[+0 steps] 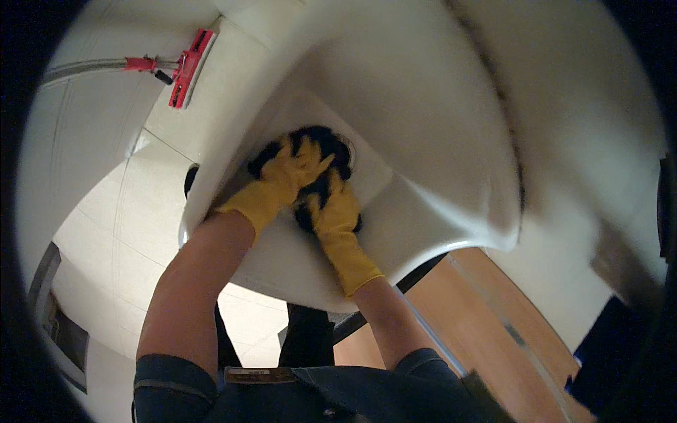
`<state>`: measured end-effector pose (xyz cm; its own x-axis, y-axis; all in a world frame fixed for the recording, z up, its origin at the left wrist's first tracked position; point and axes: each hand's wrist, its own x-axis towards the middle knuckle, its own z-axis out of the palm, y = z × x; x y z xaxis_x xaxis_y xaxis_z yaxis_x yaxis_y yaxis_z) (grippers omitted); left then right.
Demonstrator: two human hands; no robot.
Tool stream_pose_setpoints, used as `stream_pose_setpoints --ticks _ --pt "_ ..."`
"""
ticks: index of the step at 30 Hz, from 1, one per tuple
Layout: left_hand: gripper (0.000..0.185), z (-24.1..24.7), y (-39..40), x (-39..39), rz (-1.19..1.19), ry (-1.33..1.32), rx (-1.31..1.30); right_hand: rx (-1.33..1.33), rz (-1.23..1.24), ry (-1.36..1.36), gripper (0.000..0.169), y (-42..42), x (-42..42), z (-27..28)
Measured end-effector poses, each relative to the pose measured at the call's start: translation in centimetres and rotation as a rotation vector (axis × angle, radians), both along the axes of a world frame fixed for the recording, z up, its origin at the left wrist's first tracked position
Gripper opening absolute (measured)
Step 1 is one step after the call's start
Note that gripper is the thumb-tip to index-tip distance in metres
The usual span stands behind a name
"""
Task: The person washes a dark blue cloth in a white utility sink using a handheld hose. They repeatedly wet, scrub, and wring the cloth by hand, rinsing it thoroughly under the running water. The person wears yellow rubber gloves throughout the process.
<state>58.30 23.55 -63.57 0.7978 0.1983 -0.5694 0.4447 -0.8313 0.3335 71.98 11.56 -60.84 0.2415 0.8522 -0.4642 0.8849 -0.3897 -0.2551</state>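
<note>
A white ceramic basin (444, 158), likely a mop sink, lies before me. Dark, bunched fabric (328, 143), perhaps a mop head or rag, sits at its bottom. My left hand (288, 172), in a yellow rubber glove, presses on the dark bundle with its fingers spread. Just right of it, my right hand (336, 209), gloved the same way, has its fingers against the lower part of the bundle. Whether its fingers close on the material is hidden. Part of a round rim shows beside the bundle.
A red squeegee-type mop head (190, 69) on a metal pole stands at the upper left, over pale floor tiles (153, 174). Wood-coloured panels (476, 306) lie at the lower right, near a dark blue object (608, 354). The basin's rim curves close to my forearms.
</note>
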Motion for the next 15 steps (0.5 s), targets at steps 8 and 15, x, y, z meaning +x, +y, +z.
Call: stream_pose_setpoints --ticks 8,15 --pt "0.039 1.5 5.7 5.9 0.414 -0.306 -0.255 0.017 -0.336 0.187 0.066 3.2 7.5 0.1" --pt "0.082 6.3 -0.2 -3.4 0.316 -0.056 -0.059 -0.047 -0.191 0.327 0.072 -2.1 0.0 4.9"
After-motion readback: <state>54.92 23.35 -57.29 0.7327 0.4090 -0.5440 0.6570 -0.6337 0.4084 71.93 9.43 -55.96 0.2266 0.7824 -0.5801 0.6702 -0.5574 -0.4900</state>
